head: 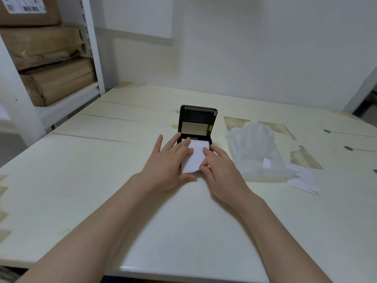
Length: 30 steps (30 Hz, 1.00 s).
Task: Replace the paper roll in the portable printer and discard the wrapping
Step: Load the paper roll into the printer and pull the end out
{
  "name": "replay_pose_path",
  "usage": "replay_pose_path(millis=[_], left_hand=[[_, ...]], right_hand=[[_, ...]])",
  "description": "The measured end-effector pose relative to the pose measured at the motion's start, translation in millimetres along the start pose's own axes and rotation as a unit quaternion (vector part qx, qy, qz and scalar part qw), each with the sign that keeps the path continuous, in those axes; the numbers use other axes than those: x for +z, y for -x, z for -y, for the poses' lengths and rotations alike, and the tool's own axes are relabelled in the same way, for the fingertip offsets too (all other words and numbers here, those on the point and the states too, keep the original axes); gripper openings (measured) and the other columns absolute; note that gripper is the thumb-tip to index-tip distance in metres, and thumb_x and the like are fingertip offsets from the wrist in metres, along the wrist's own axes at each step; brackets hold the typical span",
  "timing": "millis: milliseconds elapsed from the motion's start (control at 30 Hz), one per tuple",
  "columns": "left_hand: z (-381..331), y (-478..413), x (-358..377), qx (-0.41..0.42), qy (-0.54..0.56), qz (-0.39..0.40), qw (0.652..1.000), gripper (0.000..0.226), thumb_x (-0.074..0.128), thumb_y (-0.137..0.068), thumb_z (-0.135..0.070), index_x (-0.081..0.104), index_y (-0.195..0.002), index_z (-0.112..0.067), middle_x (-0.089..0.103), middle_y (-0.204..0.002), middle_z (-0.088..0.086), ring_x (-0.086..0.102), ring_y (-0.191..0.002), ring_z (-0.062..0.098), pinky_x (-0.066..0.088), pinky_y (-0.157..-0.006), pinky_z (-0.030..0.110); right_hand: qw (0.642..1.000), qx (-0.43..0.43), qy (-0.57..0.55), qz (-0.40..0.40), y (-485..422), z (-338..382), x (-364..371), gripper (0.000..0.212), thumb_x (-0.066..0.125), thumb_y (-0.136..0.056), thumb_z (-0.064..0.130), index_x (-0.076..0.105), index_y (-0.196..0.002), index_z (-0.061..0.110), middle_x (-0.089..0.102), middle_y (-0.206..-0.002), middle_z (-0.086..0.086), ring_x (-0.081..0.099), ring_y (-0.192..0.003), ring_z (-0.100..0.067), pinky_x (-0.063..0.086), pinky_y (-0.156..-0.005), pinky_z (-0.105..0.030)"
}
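Note:
The black portable printer (196, 121) stands mid-table with its lid raised upright. A white strip of paper (195, 157) runs out of its open bay toward me. My left hand (170, 163) lies over the printer's left side, fingers spread, fingertips resting on the paper. My right hand (219, 166) pinches the paper's near right edge between thumb and fingers. The roll itself is hidden inside the bay. The crumpled clear plastic wrapping (258, 152) lies on the table to the right of the printer.
A white card or label sheet (302, 177) lies beside the wrapping at the right. Brown cardboard boxes (47, 64) are stacked on a white shelf at the left. The cream table (142, 231) has peeling patches at the right and far edges.

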State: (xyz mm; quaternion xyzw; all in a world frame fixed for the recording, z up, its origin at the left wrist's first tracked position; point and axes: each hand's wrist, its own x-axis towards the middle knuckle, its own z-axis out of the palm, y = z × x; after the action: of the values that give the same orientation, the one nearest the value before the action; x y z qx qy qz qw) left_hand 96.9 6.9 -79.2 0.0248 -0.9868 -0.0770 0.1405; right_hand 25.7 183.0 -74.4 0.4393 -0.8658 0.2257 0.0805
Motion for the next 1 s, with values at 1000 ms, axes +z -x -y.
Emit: replay_pose_path(millis=[1000], left_hand=[[7.9,-13.6,-0.5,-0.049,0.127,-0.064,0.989,0.046,0.065,-0.083,-0.055,0.06,-0.124,-0.036,0.046,-0.142,-0.023,0.017,-0.148,0.009,-0.011,-0.12,0.054]], right_hand=[[0.989,0.093,-0.039,-0.111,-33.5,-1.5,0.3,0.019,0.049,-0.094,0.01,0.055,-0.111,0.009,0.061,-0.114,0.0,0.043,-0.11,-0.022,0.039,-0.084,-0.027]])
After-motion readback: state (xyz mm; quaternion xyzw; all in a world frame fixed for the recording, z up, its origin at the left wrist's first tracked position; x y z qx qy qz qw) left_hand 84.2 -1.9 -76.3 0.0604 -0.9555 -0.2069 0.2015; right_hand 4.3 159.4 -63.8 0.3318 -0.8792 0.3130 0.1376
